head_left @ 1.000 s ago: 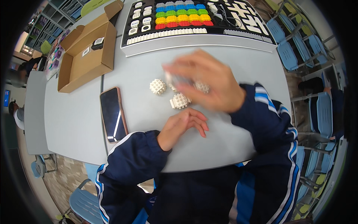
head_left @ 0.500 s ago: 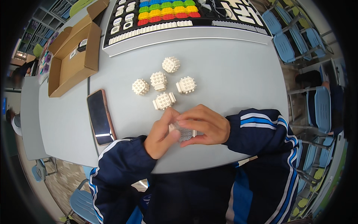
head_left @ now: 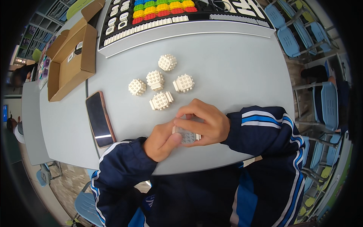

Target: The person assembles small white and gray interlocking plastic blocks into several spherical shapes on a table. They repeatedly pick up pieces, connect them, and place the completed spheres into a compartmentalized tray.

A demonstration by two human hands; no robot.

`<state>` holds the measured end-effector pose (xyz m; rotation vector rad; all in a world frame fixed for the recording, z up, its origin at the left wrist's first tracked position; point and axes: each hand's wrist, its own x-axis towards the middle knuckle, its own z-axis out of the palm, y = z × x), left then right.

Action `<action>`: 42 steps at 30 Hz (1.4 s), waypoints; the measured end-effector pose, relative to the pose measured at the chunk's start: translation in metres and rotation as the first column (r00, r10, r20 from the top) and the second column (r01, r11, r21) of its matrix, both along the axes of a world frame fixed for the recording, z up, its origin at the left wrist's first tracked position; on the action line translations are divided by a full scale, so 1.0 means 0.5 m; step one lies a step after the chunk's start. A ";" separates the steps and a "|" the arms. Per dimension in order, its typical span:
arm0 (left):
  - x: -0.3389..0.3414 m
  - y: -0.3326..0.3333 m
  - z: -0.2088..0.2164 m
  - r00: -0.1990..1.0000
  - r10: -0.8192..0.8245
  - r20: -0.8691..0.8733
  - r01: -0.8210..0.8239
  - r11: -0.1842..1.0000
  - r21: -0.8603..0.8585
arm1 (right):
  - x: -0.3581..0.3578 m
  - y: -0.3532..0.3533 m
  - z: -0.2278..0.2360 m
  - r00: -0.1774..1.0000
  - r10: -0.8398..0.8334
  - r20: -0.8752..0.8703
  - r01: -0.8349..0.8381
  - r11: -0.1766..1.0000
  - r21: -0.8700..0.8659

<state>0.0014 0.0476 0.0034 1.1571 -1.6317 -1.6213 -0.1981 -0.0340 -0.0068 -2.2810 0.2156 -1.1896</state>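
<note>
Close to the table's near edge, my left hand (head_left: 162, 142) and my right hand (head_left: 208, 122) are both closed around a grey, partly see-through studded building block (head_left: 188, 137) with white pieces at its sides. My left thumb presses its left side; the right fingers arch over its top and right side, hiding part of it. Beyond my hands lie several white studded blocks: the nearest white block (head_left: 161, 101), one to the right (head_left: 184, 83), a middle one (head_left: 155, 80), a left one (head_left: 137, 87) and the farthest (head_left: 167, 62). Neither hand touches these.
A phone (head_left: 100, 119) lies left of my left forearm. Behind it stands an open cardboard box (head_left: 72, 72). A large parts tray (head_left: 189, 30) with coloured, white and grey pieces spans the table's far side. Blue chairs (head_left: 327, 102) stand off to the right.
My right hand's fingers have shifted over the grey block, which both hands still hold. The whole view has moved slightly, so the table things appear a little farther left.
</note>
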 end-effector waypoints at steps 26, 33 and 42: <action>-0.007 0.028 -0.013 0.996 -0.064 -0.066 0.063 0.998 -0.013 | 0.003 0.024 0.000 0.973 0.189 0.130 -0.215 0.949 0.231; -0.010 0.039 -0.011 0.994 -0.051 -0.098 0.053 0.998 0.018 | 0.004 0.032 0.001 0.977 0.185 0.102 -0.204 0.954 0.219; -0.021 0.044 -0.036 0.973 -0.002 -0.233 -0.023 0.994 -0.104 | -0.002 0.034 0.000 0.973 0.217 0.077 -0.229 0.942 0.246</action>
